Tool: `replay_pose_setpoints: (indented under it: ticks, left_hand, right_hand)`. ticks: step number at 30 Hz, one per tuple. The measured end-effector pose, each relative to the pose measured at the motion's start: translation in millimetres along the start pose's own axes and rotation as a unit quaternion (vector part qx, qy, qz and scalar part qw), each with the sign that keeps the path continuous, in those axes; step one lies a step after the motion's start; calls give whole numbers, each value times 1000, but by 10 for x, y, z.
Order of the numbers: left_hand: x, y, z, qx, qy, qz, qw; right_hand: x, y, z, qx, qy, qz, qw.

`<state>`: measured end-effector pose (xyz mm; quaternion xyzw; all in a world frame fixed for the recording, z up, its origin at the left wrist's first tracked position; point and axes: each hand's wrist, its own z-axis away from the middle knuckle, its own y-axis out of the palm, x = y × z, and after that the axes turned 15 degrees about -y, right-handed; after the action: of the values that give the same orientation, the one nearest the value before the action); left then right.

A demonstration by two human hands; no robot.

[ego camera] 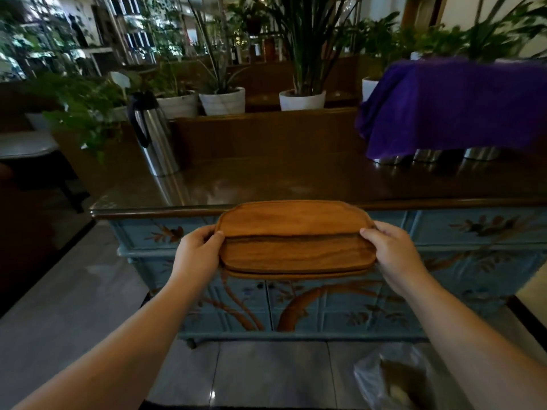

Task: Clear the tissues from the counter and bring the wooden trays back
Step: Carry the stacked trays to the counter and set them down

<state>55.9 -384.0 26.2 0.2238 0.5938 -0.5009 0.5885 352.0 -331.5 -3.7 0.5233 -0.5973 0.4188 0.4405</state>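
Observation:
I hold a stack of brown wooden trays (296, 241) level in the air, just in front of the counter's front edge (159, 209). The stack looks like two or three oval trays, slightly offset. My left hand (196, 253) grips the stack's left end, thumb on top. My right hand (393, 250) grips its right end the same way. The dark glossy counter top (296, 179) sits on a blue cabinet painted with brown branches. No tissues show on the counter.
A steel thermos jug (154, 137) stands at the counter's left. A purple cloth (455, 108) covers metal vessels at the right. Potted plants (302, 99) line the ledge behind. A clear plastic bag (393, 377) lies on the tiled floor, lower right.

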Motion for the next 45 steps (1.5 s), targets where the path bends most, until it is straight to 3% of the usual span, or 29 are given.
replay_pose_setpoints:
  ticks: [16, 21, 27, 38, 45]
  left_hand:
    - [-593, 374, -2289, -24, -41, -2, 999]
    - [-710, 436, -3092, 25, -66, -15, 997]
    - [-776, 558, -3851, 86, -102, -54, 990]
    - [-944, 901, -4239, 119, -104, -108, 981]
    - [-827, 974, -4101, 64, -98, -121, 986]
  right_hand:
    - [-430, 854, -2446, 150, -3, 128, 980]
    - [-660, 1122, -2966, 143, 57, 152, 976]
    - [-876, 1374, -3402, 110, 66, 195, 972]
    - [-1061, 1249, -3883, 122, 101, 235, 959]
    - [-1185, 1175, -3897, 126, 102, 221, 962]
